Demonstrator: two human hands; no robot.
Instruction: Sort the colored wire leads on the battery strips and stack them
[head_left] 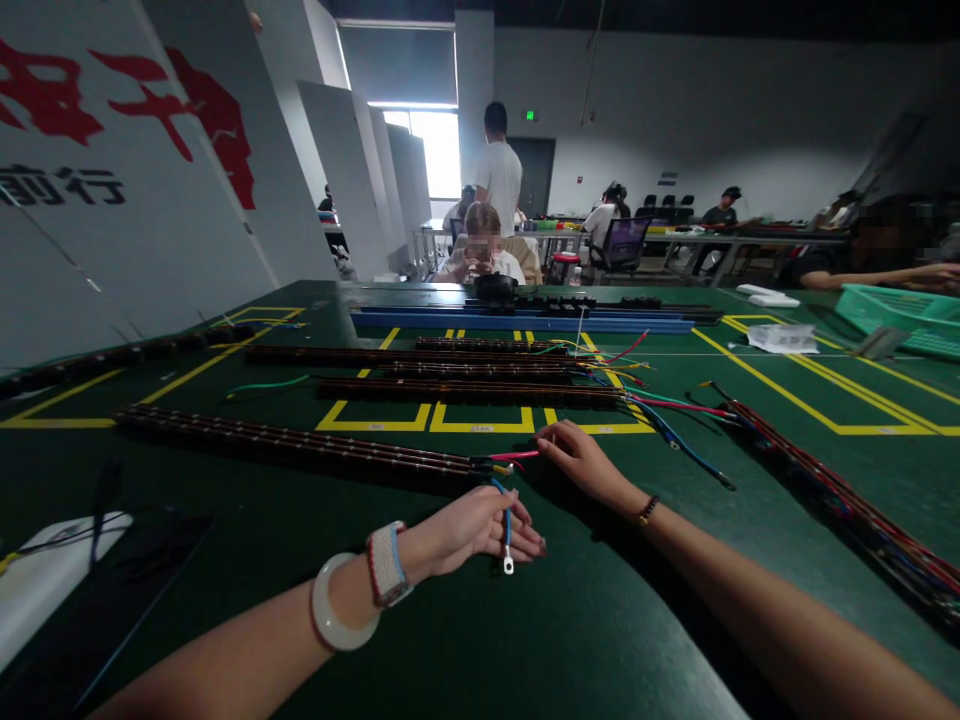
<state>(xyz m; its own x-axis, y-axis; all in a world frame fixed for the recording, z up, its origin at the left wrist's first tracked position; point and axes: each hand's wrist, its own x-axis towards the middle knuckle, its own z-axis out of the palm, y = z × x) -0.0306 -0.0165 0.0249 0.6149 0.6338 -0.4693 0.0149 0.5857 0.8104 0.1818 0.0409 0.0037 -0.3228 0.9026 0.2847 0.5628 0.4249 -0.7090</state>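
Note:
My left hand (484,527) is closed round a blue wire (507,525) whose metal ring terminal hangs below my fingers. My right hand (579,457) pinches the end of a red wire (516,455). Both wires come out of the right end of the nearest long dark terminal strip (300,442), which lies across the green table (480,620). A white bangle and a woven band sit on my left wrist, a bead bracelet on my right.
Several more dark strips (465,390) with coloured wires lie further back inside yellow floor-tape marks. A wire bundle (847,500) runs along the right. A green basket (900,315) stands far right. White partition panels rise at left. People sit and stand behind.

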